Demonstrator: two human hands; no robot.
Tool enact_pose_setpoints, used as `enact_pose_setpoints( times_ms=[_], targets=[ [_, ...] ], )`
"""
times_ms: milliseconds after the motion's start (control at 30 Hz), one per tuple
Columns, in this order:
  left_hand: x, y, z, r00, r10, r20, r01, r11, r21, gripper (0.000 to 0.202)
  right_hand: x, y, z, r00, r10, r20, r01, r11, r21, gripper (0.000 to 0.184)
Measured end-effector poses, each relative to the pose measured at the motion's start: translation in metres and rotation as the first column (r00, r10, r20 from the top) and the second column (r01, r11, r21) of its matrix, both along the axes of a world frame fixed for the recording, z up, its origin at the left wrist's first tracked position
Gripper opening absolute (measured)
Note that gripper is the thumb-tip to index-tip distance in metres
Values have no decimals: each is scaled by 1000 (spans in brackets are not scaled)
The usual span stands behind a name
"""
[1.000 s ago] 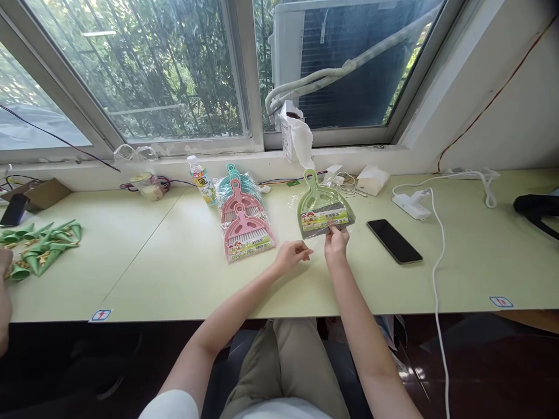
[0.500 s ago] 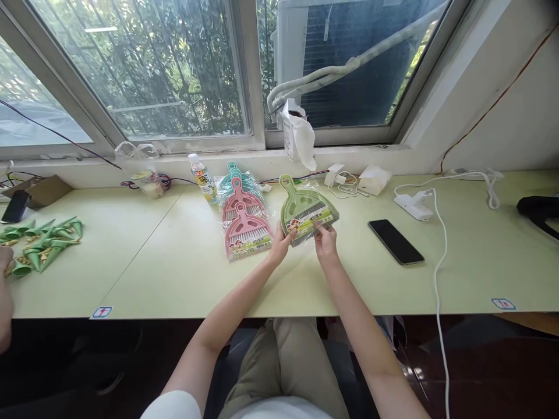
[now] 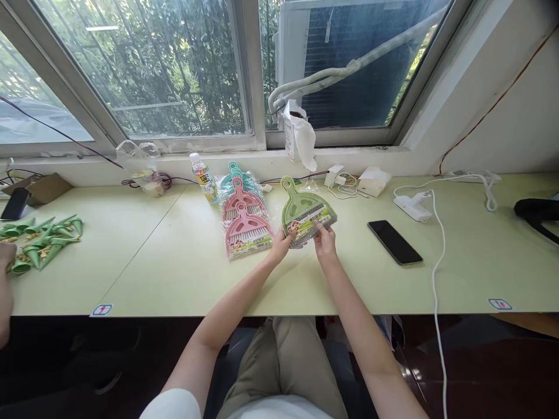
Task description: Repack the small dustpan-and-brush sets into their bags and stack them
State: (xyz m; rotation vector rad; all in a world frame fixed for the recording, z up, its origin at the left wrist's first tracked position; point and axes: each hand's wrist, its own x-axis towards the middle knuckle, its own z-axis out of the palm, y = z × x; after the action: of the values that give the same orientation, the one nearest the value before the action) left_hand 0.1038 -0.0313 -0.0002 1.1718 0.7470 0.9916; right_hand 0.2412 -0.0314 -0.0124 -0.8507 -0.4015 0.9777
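Both my hands grip a green dustpan and brush set (image 3: pixel 303 203) in clear plastic wrap, its handle pointing toward the window and a printed label across its lower part. My left hand (image 3: pixel 282 245) is closed on the lower left corner. At the lower right edge, my right hand (image 3: pixel 325 241) pinches the wrap, thumb on the front. Just left of it lie a pink dustpan set (image 3: pixel 248 230) and a second pink one (image 3: pixel 244 199) overlapping behind. Farther back are wrapped teal dustpan sets (image 3: pixel 236 174), partly covered.
A drink bottle (image 3: pixel 204 179) leans behind the sets. To the right lie a black phone (image 3: pixel 395 242), a white power strip (image 3: pixel 411 208) and its cable. Green cone-shaped pieces (image 3: pixel 48 243) are at left beside another person's hand (image 3: pixel 6 256). A cardboard box (image 3: pixel 49 188) sits behind.
The green dustpan set has tilted very slightly in my hands. My grip on it looks the same, and the other things on the table have not moved.
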Motion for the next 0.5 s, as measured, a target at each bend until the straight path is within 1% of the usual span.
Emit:
enact_pose_setpoints(
  times_ms=[67,100,167,200,233,267,300,333,367,400,433,467,500],
  targets=[
    [-3,3,3,1000,-16,21,16,1000,-8,56,5,2,0,998,68,5,-68,997,-38,29],
    [-5,5,4,1000,-8,28,8,1000,-9,56,9,2,1,992,125,20,-123,990,-67,27],
    [-13,12,7,999,25,47,-24,1000,-12,56,18,0,4,963,252,98,-238,961,-140,26],
    [-17,16,9,997,49,61,-48,999,-14,55,22,-1,7,944,283,169,-255,952,-172,28],
    [-22,20,10,994,78,77,-77,997,-19,54,26,-4,9,926,267,266,-223,957,-185,32],
    [-28,24,11,989,113,91,-111,993,-31,53,30,-7,11,901,198,387,-141,975,-170,35],
    [-34,28,13,983,151,102,-146,988,-50,52,33,-10,13,846,88,526,-28,992,-120,38],
    [-40,32,14,977,183,108,-176,982,-74,51,35,-13,16,745,-36,666,82,996,-38,38],
    [-46,35,15,972,208,110,-197,975,-101,49,36,-15,18,602,-142,786,157,986,58,37],
    [-52,37,17,969,221,110,-208,970,-126,47,36,-17,19,439,-212,873,182,973,144,36],
    [-57,39,18,968,224,110,-208,968,-143,45,36,-18,20,284,-252,925,171,963,209,36],
    [-62,40,19,970,219,109,-202,967,-152,44,35,-19,21,163,-275,948,147,957,252,36],
    [-66,41,19,972,210,103,-193,969,-156,44,34,-18,22,89,-292,952,126,952,280,36]
  ],
)
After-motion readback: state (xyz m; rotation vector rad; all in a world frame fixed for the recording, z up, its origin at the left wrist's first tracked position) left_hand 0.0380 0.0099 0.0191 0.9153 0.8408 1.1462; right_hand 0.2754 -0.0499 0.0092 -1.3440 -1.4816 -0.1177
